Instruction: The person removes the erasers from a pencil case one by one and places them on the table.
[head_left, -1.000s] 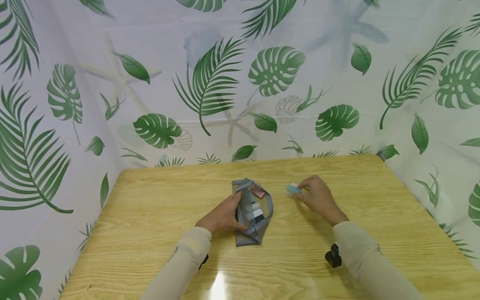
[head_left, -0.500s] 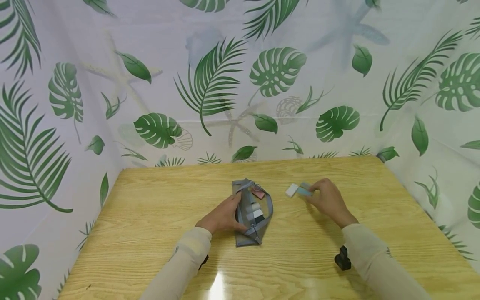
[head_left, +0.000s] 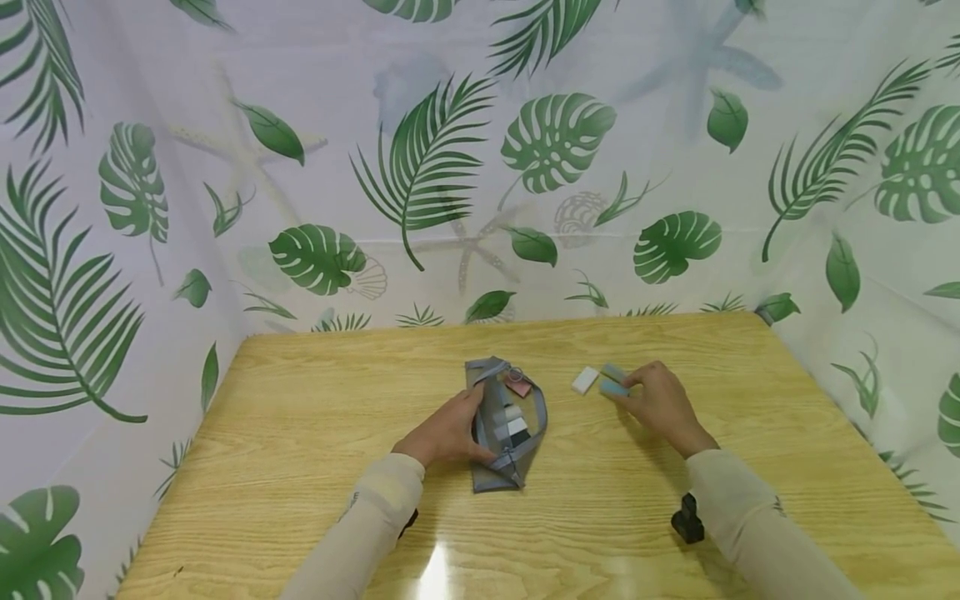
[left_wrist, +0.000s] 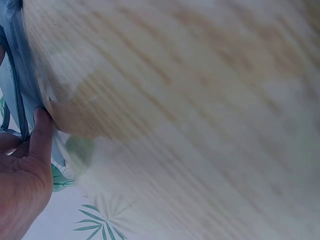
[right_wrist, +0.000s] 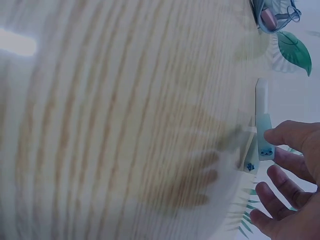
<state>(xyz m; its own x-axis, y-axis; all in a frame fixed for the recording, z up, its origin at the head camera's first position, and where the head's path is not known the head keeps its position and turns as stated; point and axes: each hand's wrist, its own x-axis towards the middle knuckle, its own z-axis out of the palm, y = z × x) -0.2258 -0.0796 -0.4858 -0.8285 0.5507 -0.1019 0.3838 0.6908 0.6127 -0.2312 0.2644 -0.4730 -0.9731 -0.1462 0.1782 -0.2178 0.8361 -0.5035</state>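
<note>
A grey mesh zip pouch lies on the table with its top spread wide. Through the opening show a pink piece and small white and dark things. My left hand holds its near left side, fingers at the rim; the left wrist view shows the thumb against the pouch. Beside a small white eraser-like block, my right hand pinches a light blue piece with a small printed face between thumb and forefinger. A second blue piece is right behind it, also printed.
The wooden table runs back to a leaf-patterned cloth hung behind and at both sides. A black wrist camera is strapped under the right sleeve; part of another shows at the left sleeve.
My right hand has drawn back to the right with the light blue piece, uncovering the white block and the second blue piece. My left hand and the pouch have stayed put.
</note>
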